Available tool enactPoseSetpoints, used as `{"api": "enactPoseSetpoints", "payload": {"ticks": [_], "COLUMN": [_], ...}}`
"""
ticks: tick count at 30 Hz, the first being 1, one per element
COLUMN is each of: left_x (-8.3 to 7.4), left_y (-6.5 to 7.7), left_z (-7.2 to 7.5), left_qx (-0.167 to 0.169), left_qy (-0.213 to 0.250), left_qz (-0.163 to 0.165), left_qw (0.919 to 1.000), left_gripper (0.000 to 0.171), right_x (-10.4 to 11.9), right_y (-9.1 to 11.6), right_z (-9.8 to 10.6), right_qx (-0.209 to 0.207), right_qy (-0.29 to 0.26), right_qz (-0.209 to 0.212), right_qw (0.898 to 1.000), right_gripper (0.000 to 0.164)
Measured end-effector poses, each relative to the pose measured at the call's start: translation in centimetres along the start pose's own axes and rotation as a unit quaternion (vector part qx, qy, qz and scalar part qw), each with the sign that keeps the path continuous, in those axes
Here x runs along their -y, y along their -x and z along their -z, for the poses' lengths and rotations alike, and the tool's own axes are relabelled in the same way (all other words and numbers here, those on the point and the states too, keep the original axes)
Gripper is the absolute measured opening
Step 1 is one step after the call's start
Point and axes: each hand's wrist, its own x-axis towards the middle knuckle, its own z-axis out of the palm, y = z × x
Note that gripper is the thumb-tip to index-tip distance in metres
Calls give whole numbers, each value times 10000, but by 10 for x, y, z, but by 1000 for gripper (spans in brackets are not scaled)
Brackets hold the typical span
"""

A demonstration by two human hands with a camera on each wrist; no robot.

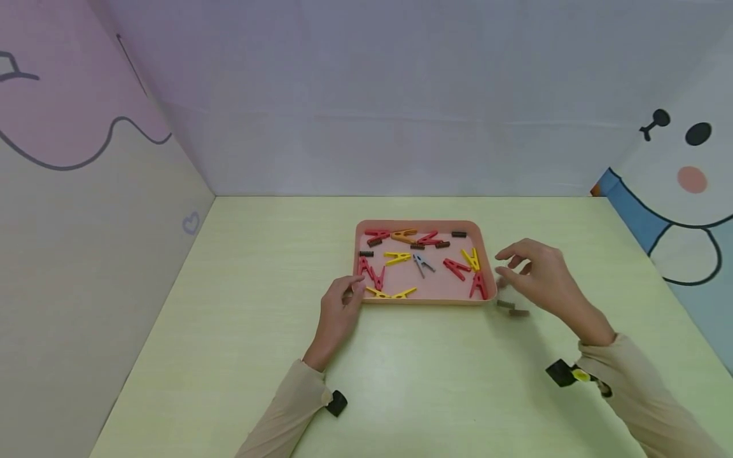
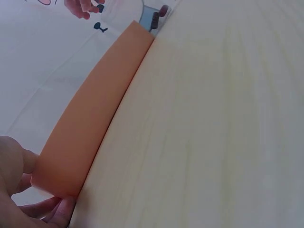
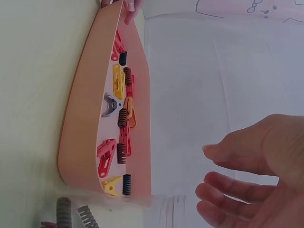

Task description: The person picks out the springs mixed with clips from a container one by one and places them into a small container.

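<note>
A shallow pink tray (image 1: 429, 302) on the table holds several small A-shaped clips: red (image 1: 456, 267), yellow (image 1: 397, 257), orange (image 1: 403, 235) and one grey-blue clip (image 1: 422, 264). Dark coil springs (image 1: 459, 234) lie among them. My left hand (image 1: 336, 315) grips the tray at its front left corner, fingers over the rim. To the right of the tray, my right hand (image 1: 544, 277) hovers with thumb and fingers apart and slightly bent, nothing between them. Below it, a see-through container (image 3: 172, 209) holds loose springs (image 1: 519, 312).
The pale wood-grain table (image 1: 240, 356) runs back to a plain light wall (image 1: 372, 152). Side panels with cartoon drawings stand at left and right. Each sleeve carries a small black wrist camera (image 1: 336, 403).
</note>
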Motion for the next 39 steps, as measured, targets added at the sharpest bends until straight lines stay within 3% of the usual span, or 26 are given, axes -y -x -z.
{"api": "enactPoseSetpoints", "payload": {"ticks": [8, 25, 39], "left_x": [2, 2, 1], "left_y": [0, -1, -1], "left_z": [-1, -1, 1], "left_qx": [6, 33, 62], "left_qy": [15, 56, 26], "left_qz": [19, 7, 16], "left_qw": [10000, 10000, 10000], "left_gripper": [29, 30, 29], "right_x": [11, 11, 15], "right_y": [-11, -32, -51], "right_z": [-11, -40, -65], "right_qx": [77, -79, 159], "right_qy": [-313, -724, -578], "right_qz": [-326, -935, -1491], "right_qw": [9989, 9930, 9870], "right_gripper": [16, 17, 20]}}
